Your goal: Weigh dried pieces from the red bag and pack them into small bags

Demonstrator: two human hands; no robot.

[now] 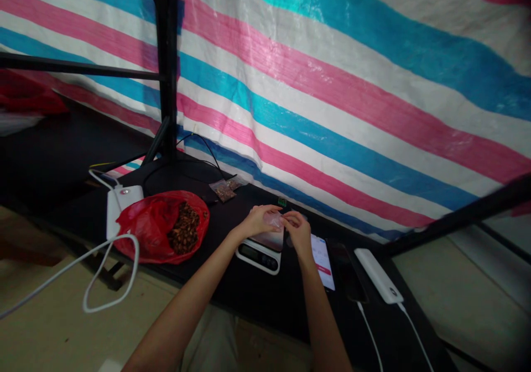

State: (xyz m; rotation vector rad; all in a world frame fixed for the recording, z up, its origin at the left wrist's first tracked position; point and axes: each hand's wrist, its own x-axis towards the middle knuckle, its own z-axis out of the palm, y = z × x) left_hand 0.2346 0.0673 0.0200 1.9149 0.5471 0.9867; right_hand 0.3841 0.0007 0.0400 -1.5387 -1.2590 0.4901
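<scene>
Over a small white kitchen scale [259, 258], my left hand [261, 221] and my right hand [297, 226] hold a small clear plastic bag [272, 220] between them. The fingers of both hands are closed on its edges. Part of the scale's metal plate [269, 240] is hidden under the hands and bag. To the left sits a red plastic bag [151, 225], open, with many brown dried pieces [185, 228] inside. Behind it lie small clear bags [224, 189] filled with brown bits.
Right of the scale are a phone with a lit screen [322, 261], a dark phone [350, 272] on a cable and a white power bank [379, 277]. Another white power bank [112, 211] with a looping cable is at left. A black frame post [168, 84] and striped sheet [311, 84] stand behind.
</scene>
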